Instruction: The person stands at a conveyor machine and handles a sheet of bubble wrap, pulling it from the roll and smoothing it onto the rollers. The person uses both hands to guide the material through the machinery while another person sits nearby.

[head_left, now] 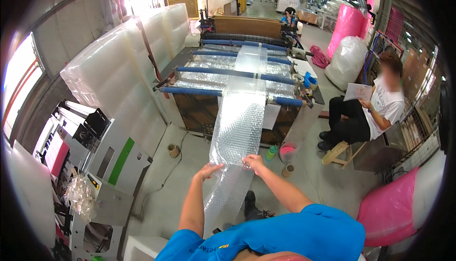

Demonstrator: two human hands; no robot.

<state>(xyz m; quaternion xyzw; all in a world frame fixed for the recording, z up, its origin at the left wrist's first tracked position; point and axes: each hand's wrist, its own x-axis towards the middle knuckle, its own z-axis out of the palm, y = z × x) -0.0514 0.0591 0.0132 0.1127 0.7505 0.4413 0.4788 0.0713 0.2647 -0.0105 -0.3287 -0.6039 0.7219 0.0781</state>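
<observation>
A long strip of clear bubble wrap (238,123) comes off the blue rollers of a machine (213,91) and hangs down toward me. My left hand (209,171) is at the strip's left edge, fingertips closed on the film. Across from it, my right hand (254,163) pinches the right edge. Between my hands a crosswise line runs over the strip. Below that line more of the wrap (232,189) trails down to the floor near my foot.
On the right a seated person (387,99) holds a paper. White wrapped stacks (128,56) line the left, beyond a grey machine with a green stripe (121,161). A green bottle (271,152), cardboard cores (288,169) and a cable (164,182) lie on the floor. Pink rolls (387,208) stand at right.
</observation>
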